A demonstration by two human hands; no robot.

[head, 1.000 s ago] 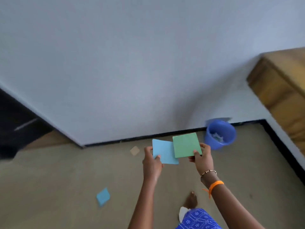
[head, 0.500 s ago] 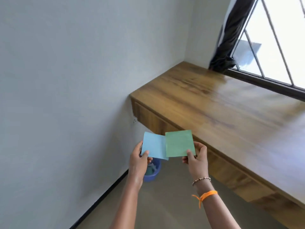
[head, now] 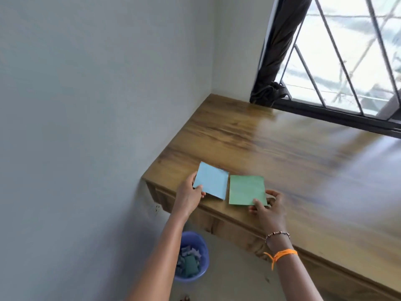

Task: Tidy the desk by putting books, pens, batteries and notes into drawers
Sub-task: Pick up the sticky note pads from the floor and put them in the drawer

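We pinch a blue note (head: 211, 180) in our left hand (head: 188, 197), a green note (head: 247, 190) in our right hand (head: 269, 210); both sheets are unmarked.

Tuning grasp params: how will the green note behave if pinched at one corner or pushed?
The green note looks like thin paper, so probably very light and floppy; the right hand pinches only its near corner. Lying over the glossy desk, it would likely slide rather than tip.

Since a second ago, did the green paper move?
Yes. The green paper went from overlapping the blue paper in the air, short of the desk, to above its near edge, beside the blue one.
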